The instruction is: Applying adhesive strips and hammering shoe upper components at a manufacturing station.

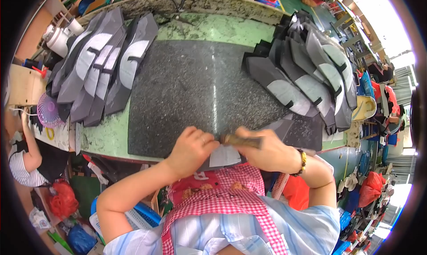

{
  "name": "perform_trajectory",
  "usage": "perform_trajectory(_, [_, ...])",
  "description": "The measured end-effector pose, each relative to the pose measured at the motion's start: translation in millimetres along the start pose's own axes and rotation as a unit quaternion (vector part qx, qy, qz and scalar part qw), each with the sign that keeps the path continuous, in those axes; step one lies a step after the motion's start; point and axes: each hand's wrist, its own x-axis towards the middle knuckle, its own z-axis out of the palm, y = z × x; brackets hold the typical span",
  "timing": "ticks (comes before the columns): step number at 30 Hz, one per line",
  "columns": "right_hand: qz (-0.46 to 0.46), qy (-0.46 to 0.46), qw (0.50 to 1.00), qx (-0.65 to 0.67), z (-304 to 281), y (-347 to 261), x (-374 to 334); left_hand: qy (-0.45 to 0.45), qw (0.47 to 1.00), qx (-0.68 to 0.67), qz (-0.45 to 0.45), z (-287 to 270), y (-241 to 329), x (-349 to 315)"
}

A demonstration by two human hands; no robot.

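Observation:
At the near edge of the bench, a dark grey cut piece with a pale patch (pixel 224 157) lies under my hands, partly hidden by them. My left hand (pixel 191 150) is closed, its curled fingers pinching at the piece's left side. In the fist of my right hand (pixel 269 152) is a tool with a brown wooden handle (pixel 243 141); its working end is blurred or hidden. Both hands nearly meet above the piece. Beneath them spreads a speckled black mat (pixel 178 90).
Similar grey pieces are heaped in a left pile (pixel 95 66) and a right pile (pixel 311 72). Scissors (pixel 180 18) lie by the bench's raised back edge. A purple fan (pixel 49 110) stands at far left, near another person's arm (pixel 31 152).

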Motion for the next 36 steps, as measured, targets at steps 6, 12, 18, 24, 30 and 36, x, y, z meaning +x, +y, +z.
perform_trajectory(6, [0.006, -0.070, 0.996, -0.052, -4, 14, 20, -0.090, 0.992, -0.090, -0.017, -12, -23, -1])
perform_trajectory(12, [-0.042, -0.010, 0.998, -0.050, -1, 0, 16, -0.023, 0.963, -0.262, -0.061, 0, -26, -7])
perform_trajectory(18, [0.085, 0.021, 0.996, -0.014, -17, 17, -30, 0.016, 0.981, -0.176, -0.081, 23, 13, 23])
perform_trajectory(24, [0.056, 0.082, 0.995, -0.013, -18, 19, -23, -0.082, 0.994, -0.060, 0.029, 0, -10, 7])
perform_trajectory(30, [0.119, 0.002, 0.993, 0.022, 3, -6, -19, -0.033, 0.997, 0.003, 0.070, 2, -12, -1])
perform_trajectory(36, [0.042, -0.014, 0.999, -0.028, 13, -10, -14, -0.003, 0.999, -0.015, 0.036, 4, -3, -10])
